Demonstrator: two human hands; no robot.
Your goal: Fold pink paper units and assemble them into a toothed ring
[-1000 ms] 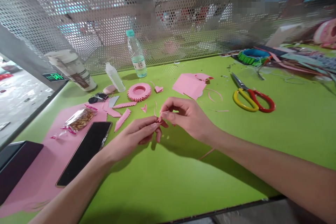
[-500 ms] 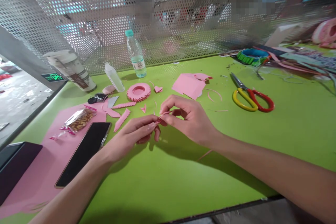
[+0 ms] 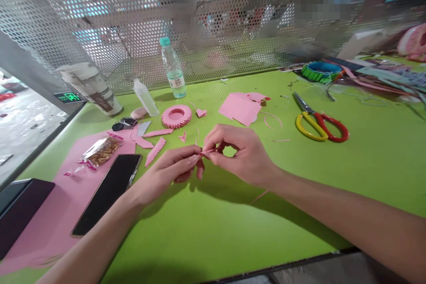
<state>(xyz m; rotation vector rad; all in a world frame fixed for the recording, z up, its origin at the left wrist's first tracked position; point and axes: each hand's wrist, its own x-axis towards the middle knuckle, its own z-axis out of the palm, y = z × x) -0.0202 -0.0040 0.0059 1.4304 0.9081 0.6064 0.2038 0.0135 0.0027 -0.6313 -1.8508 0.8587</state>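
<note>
My left hand [image 3: 175, 165] pinches one end of a small folded pink paper strip [image 3: 208, 151] between thumb and forefinger. The thumb and forefinger of my right hand [image 3: 239, 151] close on the same strip from the other side, so the fingertips almost meet. Much of the strip is hidden by the fingers. Beyond the hands lie a pink pleated paper ring [image 3: 166, 120], a small pink paper heart [image 3: 201, 112] and several zigzag-edged pink folded strips [image 3: 155, 152]. A pink paper sheet [image 3: 238, 108] with a cut edge lies past my right hand.
Scissors [image 3: 309, 126] with yellow and red handles lie at right. At left are a phone [image 3: 108, 195], a nut packet [image 3: 102, 151] and a dark box [image 3: 23, 213]. A water bottle [image 3: 175, 75], glue bottle [image 3: 146, 98] and cup [image 3: 96, 91] stand before the perforated screen [image 3: 133, 22].
My right fingers have shifted slightly down along the pink strip, and the thumb and forefinger now form a rounder loop. My left hand keeps its pinch in nearly the same place.
</note>
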